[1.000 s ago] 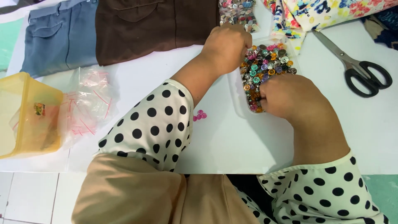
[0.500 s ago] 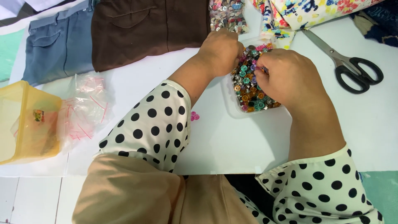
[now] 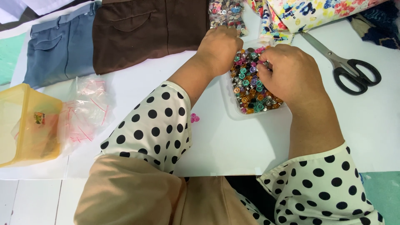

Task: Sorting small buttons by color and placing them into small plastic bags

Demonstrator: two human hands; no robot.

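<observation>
Both hands [image 3: 291, 73] curled over bead tray [image 3: 233, 109], fingers [image 3: 263, 71] pinched among beads [image 3: 250, 89].

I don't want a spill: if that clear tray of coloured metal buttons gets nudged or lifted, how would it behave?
The clear tray looks thin and shallow, so it would probably flex if lifted by one edge. The metal buttons are heaped loose to its rim, so a tilt would likely scatter them. On the smooth white table it would probably slide easily.
</observation>
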